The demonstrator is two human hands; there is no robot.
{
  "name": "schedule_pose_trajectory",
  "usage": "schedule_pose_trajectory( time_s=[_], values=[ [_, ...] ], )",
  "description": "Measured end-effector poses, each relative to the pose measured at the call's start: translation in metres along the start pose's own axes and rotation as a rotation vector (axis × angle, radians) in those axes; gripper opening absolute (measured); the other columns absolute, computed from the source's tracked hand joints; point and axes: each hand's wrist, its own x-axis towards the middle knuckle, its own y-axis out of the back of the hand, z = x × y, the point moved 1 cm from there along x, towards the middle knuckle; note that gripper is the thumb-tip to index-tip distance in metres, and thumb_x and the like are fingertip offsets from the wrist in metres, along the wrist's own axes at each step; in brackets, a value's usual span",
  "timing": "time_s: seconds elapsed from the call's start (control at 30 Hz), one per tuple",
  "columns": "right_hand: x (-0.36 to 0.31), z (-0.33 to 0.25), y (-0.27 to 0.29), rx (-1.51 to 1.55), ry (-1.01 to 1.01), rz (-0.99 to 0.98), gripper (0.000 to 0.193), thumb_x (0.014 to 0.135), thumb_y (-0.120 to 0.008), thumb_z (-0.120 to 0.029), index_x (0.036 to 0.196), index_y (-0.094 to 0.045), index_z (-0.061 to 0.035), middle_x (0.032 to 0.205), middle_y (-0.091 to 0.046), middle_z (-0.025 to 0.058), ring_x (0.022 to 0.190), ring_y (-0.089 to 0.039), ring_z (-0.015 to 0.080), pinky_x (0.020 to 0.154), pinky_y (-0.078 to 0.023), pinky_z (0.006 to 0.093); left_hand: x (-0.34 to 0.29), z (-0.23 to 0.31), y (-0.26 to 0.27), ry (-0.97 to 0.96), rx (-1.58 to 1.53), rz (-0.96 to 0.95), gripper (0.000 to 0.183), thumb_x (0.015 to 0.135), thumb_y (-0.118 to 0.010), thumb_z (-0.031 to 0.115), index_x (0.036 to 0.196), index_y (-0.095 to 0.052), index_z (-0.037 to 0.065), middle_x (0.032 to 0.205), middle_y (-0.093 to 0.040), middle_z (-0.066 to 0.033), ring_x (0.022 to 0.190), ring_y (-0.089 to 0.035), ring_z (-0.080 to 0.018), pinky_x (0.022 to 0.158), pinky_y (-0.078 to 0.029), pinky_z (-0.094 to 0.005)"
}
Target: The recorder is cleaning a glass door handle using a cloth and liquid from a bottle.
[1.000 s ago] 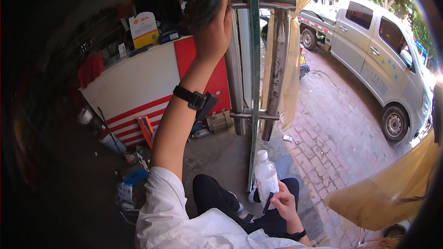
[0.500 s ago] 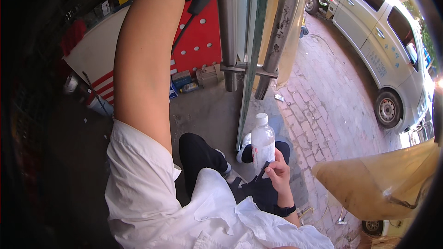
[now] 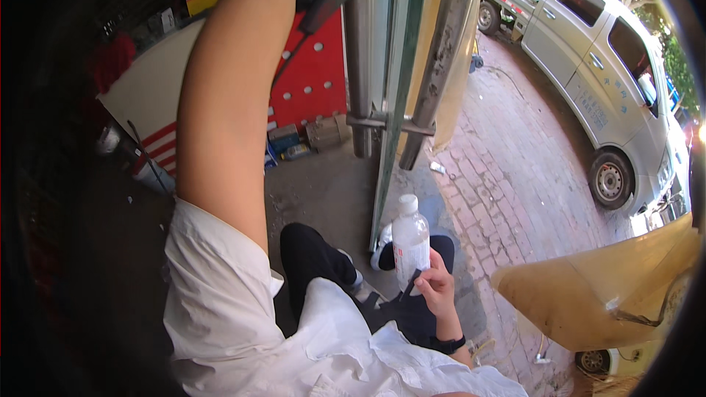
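My right hand (image 3: 437, 285) is closed around a clear plastic bottle (image 3: 411, 240) with a white cap and a pale printed label. The bottle stands upright in front of my dark trousers. A short black strap (image 3: 410, 284) lies by my thumb and hangs down toward my lap; whether my fingers grip it too is unclear. My bare left arm (image 3: 228, 95) reaches up, with a black band and dark device (image 3: 323, 1) at the wrist. The left hand itself lies beyond the upper edge.
A glass door edge (image 3: 395, 95) with steel bar handles (image 3: 443, 44) stands ahead. Behind my arm are a red perforated panel (image 3: 312, 81) and small boxes (image 3: 328, 132). Outside, a silver pickup truck (image 3: 588, 66) is parked on brick paving (image 3: 507, 162). A yellowish plastic curtain (image 3: 588, 287) juts in at right.
The view has shifted slightly, so door, truck and paving sit a little farther left. My right hand and the bottle appear slightly lower and farther left; the grip is the same.
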Motion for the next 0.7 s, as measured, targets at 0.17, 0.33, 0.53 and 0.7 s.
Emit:
schedule_pose_trajectory(
  time_s=[0.17, 0.33, 0.53, 0.7],
  values=[
    [-0.016, 0.005, 0.007, -0.006, -0.038, 0.027, 0.016, 0.084, -0.072, -0.012, 0.075, -0.065, 0.0000, 0.141, -0.045, 0.0224, 0.130, -0.044, 0.0323, 0.106, -0.031, 0.0411, -0.024, -0.001, 0.005, 0.321, 0.046, 0.272, 0.020, 0.100, -0.045, 0.017, 0.092, -0.054, 0.001, 0.086, -0.061, -0.0212, 0.085, -0.061, -0.0377, 0.076, -0.046, -0.0437],
    [-0.018, 0.001, 0.005, -0.006, -0.059, 0.003, 0.012, 0.083, -0.072, -0.008, 0.077, -0.066, 0.0008, 0.137, -0.048, 0.0207, 0.126, -0.048, 0.0294, 0.105, -0.033, 0.0404, -0.013, -0.001, 0.015, 0.229, 0.052, 0.313, 0.018, 0.098, -0.048, 0.014, 0.090, -0.059, 0.003, 0.083, -0.063, -0.0107, 0.076, -0.061, -0.0283, 0.073, -0.047, -0.0354],
    [-0.014, -0.002, 0.010, -0.111, -0.206, 0.005, 0.006, 0.085, -0.068, -0.002, 0.084, -0.064, 0.0020, 0.137, -0.049, 0.0218, 0.114, -0.052, 0.0225, 0.096, -0.040, 0.0346, -0.010, 0.013, 0.015, 0.284, -0.080, 0.402, 0.024, 0.102, -0.044, 0.018, 0.095, -0.062, 0.003, 0.088, -0.065, -0.0100, 0.085, -0.062, -0.0237, 0.079, -0.046, -0.0313],
    [-0.011, 0.013, 0.011, -0.120, -0.099, -0.006, 0.005, 0.085, -0.068, -0.002, 0.086, -0.064, 0.0009, 0.133, -0.052, 0.0135, 0.089, -0.054, 0.0107, 0.075, -0.045, 0.0237, -0.009, 0.014, 0.011, 0.362, -0.228, -0.027, 0.032, 0.103, -0.042, 0.028, 0.096, -0.064, 0.006, 0.073, -0.058, -0.0069, 0.069, -0.055, -0.0168, 0.067, -0.042, -0.0295]
  ],
)
